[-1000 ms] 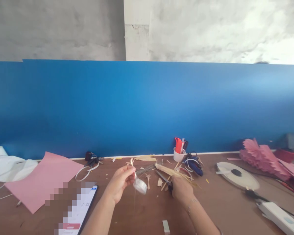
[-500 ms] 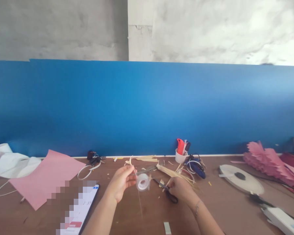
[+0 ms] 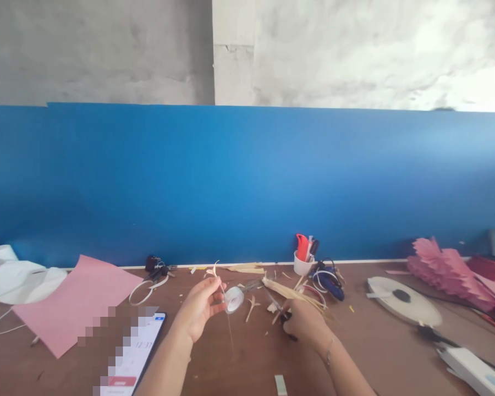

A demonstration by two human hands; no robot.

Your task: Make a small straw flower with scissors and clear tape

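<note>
My left hand [image 3: 202,307] pinches a thin stem topped by a small pale flower-like piece [image 3: 213,271]. Beside its fingers is a clear roll of tape [image 3: 234,300], and a thin strand hangs below. My right hand [image 3: 303,322] is closed round the black handles of a pair of scissors [image 3: 274,301], whose blades point up and left. Pale dried husk strips [image 3: 286,287] lie just beyond the right hand. Between the hands, a small forked husk piece [image 3: 252,308] rests on the table.
Pink paper [image 3: 76,302] and a phone [image 3: 142,352] are at the left. A white cup with pens [image 3: 303,264] stands by the blue partition [image 3: 247,181]. Farther right are a pale oval disc [image 3: 416,308], pink pleated paper [image 3: 449,275] and a white power strip [image 3: 470,371].
The right hand has taken up the scissors, which lay beside its fingers before. The tape roll has shifted slightly left and up, uncovering the forked husk piece.
</note>
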